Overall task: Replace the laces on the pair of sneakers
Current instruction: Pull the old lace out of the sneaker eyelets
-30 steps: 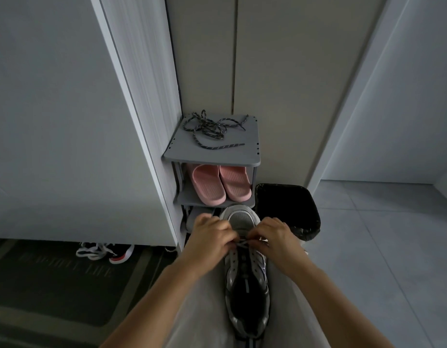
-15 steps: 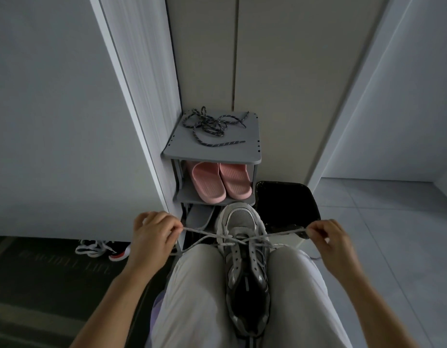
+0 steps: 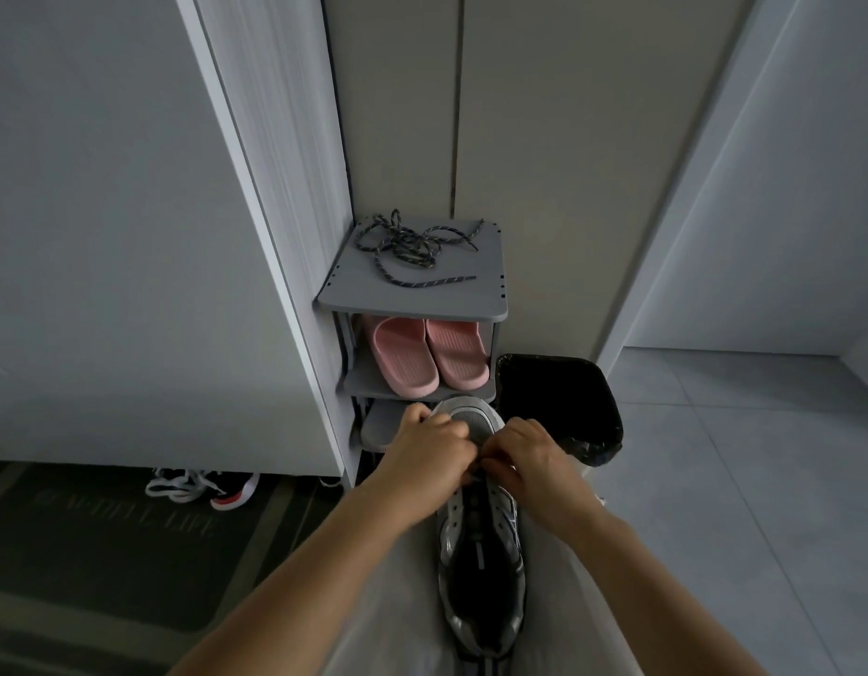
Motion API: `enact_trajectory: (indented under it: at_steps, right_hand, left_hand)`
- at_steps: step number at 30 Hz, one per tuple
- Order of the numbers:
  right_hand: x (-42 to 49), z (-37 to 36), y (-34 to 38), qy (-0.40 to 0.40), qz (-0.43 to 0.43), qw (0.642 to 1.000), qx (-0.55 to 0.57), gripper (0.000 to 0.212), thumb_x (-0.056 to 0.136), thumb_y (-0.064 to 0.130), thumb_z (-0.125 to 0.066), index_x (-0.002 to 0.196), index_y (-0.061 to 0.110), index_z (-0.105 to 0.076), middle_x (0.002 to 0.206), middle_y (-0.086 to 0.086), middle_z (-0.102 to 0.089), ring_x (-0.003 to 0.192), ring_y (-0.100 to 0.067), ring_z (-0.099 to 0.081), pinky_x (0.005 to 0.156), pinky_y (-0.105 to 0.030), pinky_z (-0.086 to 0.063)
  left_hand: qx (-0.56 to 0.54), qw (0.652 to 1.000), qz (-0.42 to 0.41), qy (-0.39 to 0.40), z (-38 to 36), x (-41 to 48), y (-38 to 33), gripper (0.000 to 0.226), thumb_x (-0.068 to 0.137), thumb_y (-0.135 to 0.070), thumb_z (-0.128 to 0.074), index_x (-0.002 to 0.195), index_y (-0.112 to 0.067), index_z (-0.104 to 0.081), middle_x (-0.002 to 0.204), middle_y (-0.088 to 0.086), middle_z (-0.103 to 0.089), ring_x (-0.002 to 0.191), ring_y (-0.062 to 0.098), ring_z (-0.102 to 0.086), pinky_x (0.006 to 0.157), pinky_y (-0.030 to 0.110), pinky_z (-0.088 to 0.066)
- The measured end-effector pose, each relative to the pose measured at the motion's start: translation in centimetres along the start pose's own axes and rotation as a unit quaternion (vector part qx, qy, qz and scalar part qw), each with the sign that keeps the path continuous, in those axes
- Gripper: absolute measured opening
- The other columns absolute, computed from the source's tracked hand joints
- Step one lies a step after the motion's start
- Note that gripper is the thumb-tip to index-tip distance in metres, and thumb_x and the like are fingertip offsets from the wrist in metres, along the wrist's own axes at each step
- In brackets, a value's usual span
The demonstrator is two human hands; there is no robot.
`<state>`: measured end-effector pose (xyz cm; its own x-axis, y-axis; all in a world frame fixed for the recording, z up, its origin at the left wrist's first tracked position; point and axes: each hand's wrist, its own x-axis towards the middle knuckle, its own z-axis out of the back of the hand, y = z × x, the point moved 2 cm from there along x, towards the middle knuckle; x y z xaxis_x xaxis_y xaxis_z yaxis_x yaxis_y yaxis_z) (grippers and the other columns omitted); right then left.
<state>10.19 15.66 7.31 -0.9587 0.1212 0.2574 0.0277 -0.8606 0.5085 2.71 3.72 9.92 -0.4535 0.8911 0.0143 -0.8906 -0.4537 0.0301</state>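
While both hands work close together at the toe end of the eyelet rows, the grey and silver mesh sneaker (image 3: 481,553) lies lengthwise between the person's thighs, with its toe toward the grey plastic shoe rack (image 3: 471,302) and its heel toward the body. The left hand (image 3: 429,448) and the right hand (image 3: 529,458) have their fingers curled tightly. They seem to pinch the thin pale lace (image 3: 476,474), which is almost hidden between them.

Nothing else fixes the sneaker, so I judge that a strong pull could tilt it or push it forward off the knees, toward the black lined waste bin (image 3: 559,402) just beside the rack. Because the hands cover the eyelets and the light is weak, one hole may be missed, or the two ends may come out unequal.

The dark speckled round laces (image 3: 412,251) lie in a loose heap near the back edge of the rack's top shelf, one end reaching toward its front right corner. Whether they are the old ones or the new ones, I cannot tell.
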Motion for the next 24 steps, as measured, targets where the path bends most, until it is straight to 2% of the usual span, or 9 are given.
enact_trajectory:
  at_steps: [2,4,7,11,14,16,18,21,24]
  right_hand:
    - [-0.3,0.5,-0.6,-0.014,-0.027,0.999,0.025,0.008,0.078,0.015,-0.065,0.078,0.008,-0.068,0.077,-0.001,-0.057,0.077,-0.020,-0.054,0.072,-0.009,-0.035]
    - [-1.0,1.6,-1.8,-0.028,-0.081,0.995,0.054,0.004,0.082,0.011,-0.066,0.081,0.008,-0.068,0.080,0.004,-0.053,0.081,-0.014,-0.049,0.075,-0.005,-0.033]
    - [-2.6,3.0,-3.0,-0.043,-0.131,0.988,0.071,0.011,0.085,0.010,-0.063,0.078,0.019,-0.062,0.081,0.014,-0.051,0.077,-0.007,-0.050,0.071,-0.003,-0.036]
    - [-3.1,2.7,-2.6,-0.051,-0.143,0.984,0.092,0.021,0.085,0.011,-0.062,0.074,0.028,-0.055,0.081,0.014,-0.053,0.077,0.000,-0.053,0.068,-0.004,-0.037]
    - [-2.2,2.3,-1.8,-0.006,-0.135,0.986,0.101,0.021,0.086,0.008,-0.059,0.078,0.026,-0.054,0.083,0.009,-0.055,0.075,-0.001,-0.053,0.067,-0.006,-0.039]
    - [-1.5,2.0,-1.1,0.021,-0.126,0.984,0.121,0.016,0.088,0.007,-0.057,0.085,0.022,-0.055,0.085,0.010,-0.055,0.076,-0.002,-0.053,0.068,-0.007,-0.040]
    - [-0.8,1.6,-0.4,0.030,-0.119,0.983,0.135,0.011,0.088,0.009,-0.057,0.089,0.020,-0.058,0.087,0.011,-0.054,0.076,-0.004,-0.054,0.069,-0.007,-0.041]
    - [0.0,1.0,0.0,0.070,-0.119,0.983,0.118,0.008,0.084,0.016,-0.064,0.086,0.022,-0.059,0.086,0.009,-0.050,0.073,-0.002,-0.051,0.069,-0.005,-0.038]
    - [0.3,1.2,-0.1,0.088,-0.134,0.981,0.113,0.016,0.080,0.017,-0.069,0.093,0.018,-0.061,0.095,0.003,-0.049,0.080,-0.005,-0.051,0.073,-0.007,-0.040]
  left_hand:
    - [-0.032,0.999,-0.009,-0.030,0.4,-0.4,0.6,0.022,0.092,-0.027,-0.046,0.100,-0.016,-0.063,0.101,-0.002,-0.057,0.105,0.016,-0.046,0.102,0.033,-0.014]
    - [-0.064,0.992,-0.013,-0.105,0.4,-1.5,2.1,0.026,0.087,-0.036,-0.045,0.082,-0.021,-0.066,0.085,-0.008,-0.060,0.089,0.013,-0.055,0.095,0.029,-0.018]
    - [-0.121,0.980,0.034,-0.152,0.1,-3.9,4.8,0.028,0.081,-0.041,-0.041,0.065,-0.028,-0.060,0.069,-0.015,-0.057,0.069,0.007,-0.055,0.087,0.027,-0.025]
    - [-0.131,0.977,0.081,-0.147,0.5,-6.1,6.9,0.028,0.081,-0.043,-0.040,0.069,-0.029,-0.060,0.073,-0.016,-0.057,0.072,0.001,-0.052,0.089,0.024,-0.024]
    - [-0.148,0.980,0.089,-0.097,-0.3,-6.1,6.2,0.021,0.086,-0.038,-0.048,0.084,-0.025,-0.065,0.086,-0.013,-0.061,0.084,0.008,-0.057,0.096,0.030,-0.029]
    - [-0.162,0.980,0.071,-0.094,-0.6,-5.2,4.1,0.024,0.082,-0.039,-0.050,0.091,-0.024,-0.066,0.088,-0.010,-0.063,0.084,0.013,-0.061,0.085,0.034,-0.038]
    - [-0.151,0.981,0.037,-0.115,-1.3,-3.9,1.8,0.026,0.074,-0.043,-0.054,0.087,-0.025,-0.067,0.081,-0.009,-0.064,0.077,0.014,-0.063,0.076,0.031,-0.043]
    - [-0.118,0.987,0.023,-0.108,-1.7,-1.9,-0.3,0.017,0.073,-0.035,-0.064,0.081,-0.021,-0.069,0.078,-0.003,-0.061,0.081,0.020,-0.061,0.082,0.030,-0.032]
    - [-0.067,0.996,0.036,-0.050,-1.3,-0.8,-0.6,0.025,0.090,-0.032,-0.051,0.104,-0.017,-0.065,0.100,0.003,-0.058,0.105,0.022,-0.050,0.092,0.033,-0.025]
